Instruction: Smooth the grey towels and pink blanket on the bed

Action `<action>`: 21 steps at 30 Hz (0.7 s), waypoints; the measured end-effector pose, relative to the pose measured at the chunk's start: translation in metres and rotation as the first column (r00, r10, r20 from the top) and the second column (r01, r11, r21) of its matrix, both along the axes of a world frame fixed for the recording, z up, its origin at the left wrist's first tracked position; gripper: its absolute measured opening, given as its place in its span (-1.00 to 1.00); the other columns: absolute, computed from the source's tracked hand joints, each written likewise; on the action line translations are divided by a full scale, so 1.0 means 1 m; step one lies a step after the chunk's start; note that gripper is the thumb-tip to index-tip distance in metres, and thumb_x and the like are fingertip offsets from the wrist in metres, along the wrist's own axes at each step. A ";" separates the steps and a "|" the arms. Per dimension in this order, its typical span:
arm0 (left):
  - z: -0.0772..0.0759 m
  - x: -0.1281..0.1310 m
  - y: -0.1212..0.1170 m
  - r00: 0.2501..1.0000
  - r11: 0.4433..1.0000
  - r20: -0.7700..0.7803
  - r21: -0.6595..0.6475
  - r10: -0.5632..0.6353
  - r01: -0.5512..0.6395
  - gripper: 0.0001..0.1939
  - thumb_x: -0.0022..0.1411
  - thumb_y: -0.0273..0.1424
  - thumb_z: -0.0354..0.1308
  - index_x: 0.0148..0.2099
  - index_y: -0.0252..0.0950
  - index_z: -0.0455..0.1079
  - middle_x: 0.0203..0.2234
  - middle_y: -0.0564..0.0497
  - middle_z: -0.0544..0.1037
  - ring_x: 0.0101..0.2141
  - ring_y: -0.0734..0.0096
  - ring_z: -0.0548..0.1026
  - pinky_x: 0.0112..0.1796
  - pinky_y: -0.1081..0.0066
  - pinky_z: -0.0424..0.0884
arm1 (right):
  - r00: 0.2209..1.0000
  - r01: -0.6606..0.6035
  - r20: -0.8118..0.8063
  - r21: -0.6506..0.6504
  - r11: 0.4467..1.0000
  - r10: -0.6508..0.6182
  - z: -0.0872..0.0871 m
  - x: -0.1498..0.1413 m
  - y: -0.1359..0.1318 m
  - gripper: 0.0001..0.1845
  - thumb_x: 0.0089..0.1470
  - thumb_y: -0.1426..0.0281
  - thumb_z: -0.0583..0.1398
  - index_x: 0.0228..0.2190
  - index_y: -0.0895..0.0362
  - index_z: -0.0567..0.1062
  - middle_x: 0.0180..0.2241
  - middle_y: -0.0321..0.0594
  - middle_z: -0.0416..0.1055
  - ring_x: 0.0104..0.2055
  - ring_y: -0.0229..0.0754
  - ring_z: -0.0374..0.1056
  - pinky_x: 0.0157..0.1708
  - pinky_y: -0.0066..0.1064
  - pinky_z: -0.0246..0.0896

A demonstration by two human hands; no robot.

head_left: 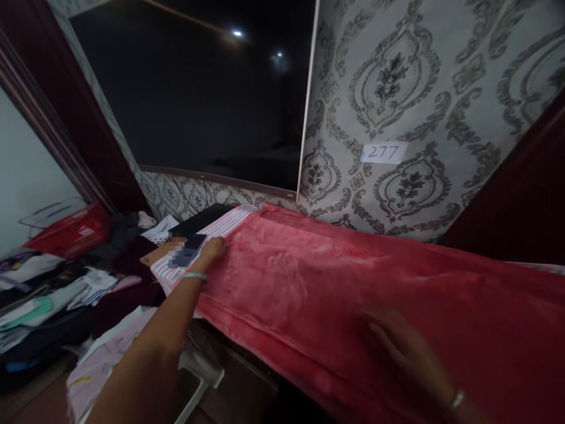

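Observation:
A plush red blanket [282, 277] lies folded lengthwise over a long surface, its front edge hanging down. At its left end my left hand [215, 250] is closed, the fingers curled on the blanket's edge. My right hand [401, 341], slightly blurred, is over the middle front of the blanket with its fingers stretched out; whether it touches the cloth is hard to tell. Under the blanket's left end a striped cloth [227, 222] sticks out. Beside my left wrist a dark phone-like object [188, 252], partly pixelated, rests on the striped cloth.
A large television [198, 94] hangs on the patterned wall behind, with a paper label reading 277 [384, 153] to its right. Piles of clothes [57, 288] and a red basket [70, 227] are at the left. A white plastic stool or chair part [203, 374] stands below the front edge.

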State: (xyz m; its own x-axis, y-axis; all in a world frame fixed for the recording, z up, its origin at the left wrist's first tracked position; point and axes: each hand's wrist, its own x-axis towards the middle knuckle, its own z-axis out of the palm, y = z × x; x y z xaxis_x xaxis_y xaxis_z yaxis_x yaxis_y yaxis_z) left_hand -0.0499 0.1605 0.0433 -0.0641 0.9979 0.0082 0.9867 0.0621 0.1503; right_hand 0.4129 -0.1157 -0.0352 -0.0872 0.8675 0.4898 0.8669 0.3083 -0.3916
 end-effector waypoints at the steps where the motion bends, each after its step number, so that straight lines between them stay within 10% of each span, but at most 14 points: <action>1: 0.002 0.002 0.010 1.000 1.000 0.011 0.003 0.012 -0.012 -0.63 0.37 -0.29 0.00 -0.01 -0.39 0.52 0.02 -0.36 0.58 0.02 0.12 0.56 -0.09 0.37 0.42 | 1.000 -0.013 -0.003 -0.002 1.000 0.013 -0.004 -0.005 0.003 -0.53 0.32 0.14 -0.02 0.03 -0.12 0.60 -0.05 -0.20 0.59 0.01 0.11 0.52 0.04 0.07 0.50; 7: 0.008 0.024 0.071 0.993 0.999 0.108 0.009 0.046 -0.047 -0.61 0.36 -0.24 0.01 -0.09 -0.38 0.58 -0.04 -0.32 0.62 -0.02 0.11 0.58 -0.13 0.39 0.42 | 0.998 -0.057 -0.030 -0.027 0.998 0.056 -0.031 -0.018 0.008 -0.56 0.29 0.14 -0.01 0.03 -0.41 0.57 -0.14 -0.40 0.61 -0.09 0.12 0.55 -0.12 0.03 0.61; 12: 0.001 0.047 0.117 0.979 0.998 0.197 -0.004 0.058 -0.058 -0.59 0.36 -0.21 0.00 -0.10 -0.39 0.58 -0.20 -0.24 0.66 -0.16 0.17 0.61 -0.23 0.41 0.42 | 0.997 -0.050 -0.068 -0.086 0.995 0.044 -0.010 0.006 0.032 -0.58 0.34 0.12 0.01 -0.12 -0.17 0.66 -0.18 -0.31 0.63 -0.19 -0.01 0.58 -0.16 -0.17 0.60; 17: -0.006 0.065 0.156 0.967 0.996 0.242 -0.018 0.085 -0.083 -0.56 0.36 -0.18 0.01 -0.07 -0.44 0.54 -0.22 -0.25 0.64 -0.21 0.17 0.61 -0.27 0.38 0.41 | 0.999 0.049 -0.020 -0.038 0.998 -0.050 0.039 0.054 0.119 -0.53 0.31 0.05 0.02 -0.17 0.00 0.64 -0.12 -0.13 0.61 -0.08 0.05 0.53 -0.01 -0.06 0.49; 21: -0.014 0.075 0.177 0.958 0.996 0.273 -0.011 0.088 -0.088 -0.60 0.29 -0.15 0.11 -0.11 -0.41 0.53 -0.27 -0.19 0.64 -0.26 0.18 0.59 -0.28 0.38 0.42 | 0.991 0.077 0.118 -0.116 0.990 -0.064 0.044 0.080 0.203 -0.54 0.27 0.14 0.03 -0.11 0.09 0.62 -0.06 -0.04 0.58 0.02 0.08 0.48 0.07 -0.01 0.40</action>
State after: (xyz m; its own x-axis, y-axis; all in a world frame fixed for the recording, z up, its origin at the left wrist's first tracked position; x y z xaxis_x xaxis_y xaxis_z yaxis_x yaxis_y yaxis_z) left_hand 0.0249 0.3370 0.0293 -0.1519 0.9882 -0.0207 0.8987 0.1468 0.4132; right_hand 0.4928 0.0871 0.0088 -0.0730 0.9252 0.3723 0.9258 0.2017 -0.3196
